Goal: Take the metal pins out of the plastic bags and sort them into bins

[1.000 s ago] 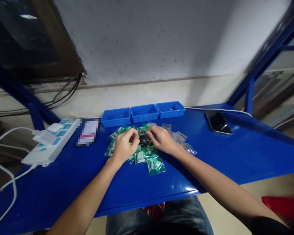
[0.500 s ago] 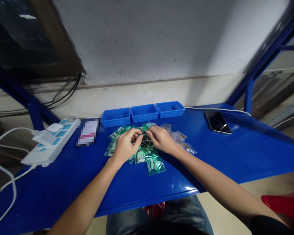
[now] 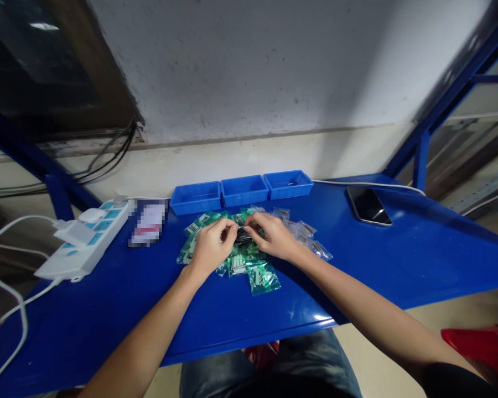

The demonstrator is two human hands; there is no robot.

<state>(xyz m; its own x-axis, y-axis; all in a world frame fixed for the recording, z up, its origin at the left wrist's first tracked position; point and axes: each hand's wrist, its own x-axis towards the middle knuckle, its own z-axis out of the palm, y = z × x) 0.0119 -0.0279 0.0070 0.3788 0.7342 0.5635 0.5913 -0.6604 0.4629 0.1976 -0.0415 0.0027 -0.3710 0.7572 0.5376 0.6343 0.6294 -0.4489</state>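
My left hand point(image 3: 211, 247) and my right hand point(image 3: 272, 235) meet over a heap of small green plastic bags point(image 3: 249, 265) on the blue table point(image 3: 357, 265). Both pinch a small clear bag of dark metal parts point(image 3: 243, 236) held between their fingertips. Several clear bags point(image 3: 307, 235) lie just right of my right hand. Three empty blue trays point(image 3: 241, 190) stand in a row right behind the heap.
A white power strip point(image 3: 83, 240) with plugs and white cables lies at the left. A blurred card point(image 3: 148, 224) sits beside it. A black phone point(image 3: 368, 205) lies at the right rear with a white cable behind it. Something red point(image 3: 481, 342) stands low right.
My fingertips have drawn closer together on the small bag of dark parts. The hands stay over the same spot of the heap.
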